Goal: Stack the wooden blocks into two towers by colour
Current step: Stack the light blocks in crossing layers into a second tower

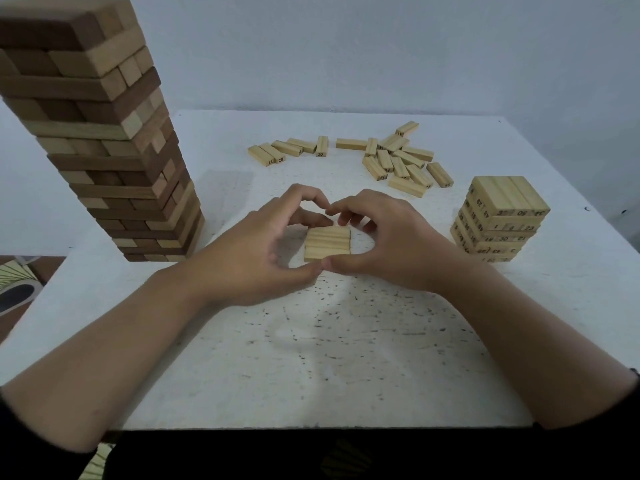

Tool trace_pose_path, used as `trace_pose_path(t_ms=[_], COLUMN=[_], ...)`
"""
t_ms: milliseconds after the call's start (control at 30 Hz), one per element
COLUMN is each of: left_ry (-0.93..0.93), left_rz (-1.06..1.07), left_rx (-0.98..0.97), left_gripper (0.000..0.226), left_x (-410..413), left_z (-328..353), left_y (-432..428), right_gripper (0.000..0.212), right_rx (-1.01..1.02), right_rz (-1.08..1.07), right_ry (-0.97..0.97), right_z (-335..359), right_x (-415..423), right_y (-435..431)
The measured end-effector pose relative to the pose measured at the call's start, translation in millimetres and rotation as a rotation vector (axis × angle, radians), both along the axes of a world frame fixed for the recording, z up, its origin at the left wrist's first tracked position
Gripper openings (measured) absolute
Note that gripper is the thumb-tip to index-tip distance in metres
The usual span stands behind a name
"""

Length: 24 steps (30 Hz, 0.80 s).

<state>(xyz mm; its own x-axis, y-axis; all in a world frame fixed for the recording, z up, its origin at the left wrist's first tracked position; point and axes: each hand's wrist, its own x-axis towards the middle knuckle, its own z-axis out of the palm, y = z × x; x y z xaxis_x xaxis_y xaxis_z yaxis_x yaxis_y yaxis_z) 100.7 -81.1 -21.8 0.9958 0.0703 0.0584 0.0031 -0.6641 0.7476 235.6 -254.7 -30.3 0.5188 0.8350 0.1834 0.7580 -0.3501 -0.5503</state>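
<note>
The fingertips (325, 220) of both hands curl down against the far edge of a layer of three pale blocks (327, 242), and the two thumbs (310, 271) meet tip to tip at its near edge, so each hand pinches the layer front to back. The left hand (256, 247) closes in from 9 o'clock and the right hand (391, 247) from 3 o'clock, ringing the layer, which lies flat on the white table (346, 341) at the middle of the view.

This looks like squaring up a base course. To do it well, squeeze evenly from both ends until the three blocks sit flush with no gaps, keep them flat on the table, then let go straight upward so nothing skews.

Out at 12 to 1 o'clock, loose pale blocks (398, 157) lie scattered, well apart from the hands. At 3 o'clock stands a short pale tower (502, 216) with numbered ends. At 10 o'clock rises a tall tower (104, 143) of mixed dark and pale blocks.
</note>
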Motion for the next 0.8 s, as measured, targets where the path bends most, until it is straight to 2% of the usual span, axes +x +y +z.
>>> trace_pose_path(t_ms=[167,400,500,600,667,800], left_ry=[0.014,0.019,0.103,0.16,0.173,0.145], left_rz=[-0.034,0.041,0.014,-0.003,0.009,0.035], left_rx=[0.029,0.268,0.477,0.702,0.758,0.792], left_gripper=[0.061,0.083,0.094,0.096,0.093,0.091], left_x=[2.0,-3.7,-3.0,-2.7,-3.8,-3.0], left_z=[0.1,-7.8,-11.1,-16.5,-20.3,-24.3], left_y=[6.3,13.6,14.2,7.4,1.7,-5.4], right_gripper=[0.068,0.089,0.082,0.079,0.076,0.068], right_rx=[-0.011,-0.199,-0.288,-0.48,-0.562,-0.575], right_rz=[-0.02,-0.026,-0.029,0.016,0.036,-0.005], right_ry=[0.002,0.041,-0.022,-0.075,-0.135,-0.247], right_z=[-0.4,10.3,13.9,11.8,6.9,-3.9], right_x=[-1.2,-2.8,-9.0,-19.0,-23.9,-28.0], right_y=[0.0,-8.4,-16.6,-21.6,-21.8,-16.8])
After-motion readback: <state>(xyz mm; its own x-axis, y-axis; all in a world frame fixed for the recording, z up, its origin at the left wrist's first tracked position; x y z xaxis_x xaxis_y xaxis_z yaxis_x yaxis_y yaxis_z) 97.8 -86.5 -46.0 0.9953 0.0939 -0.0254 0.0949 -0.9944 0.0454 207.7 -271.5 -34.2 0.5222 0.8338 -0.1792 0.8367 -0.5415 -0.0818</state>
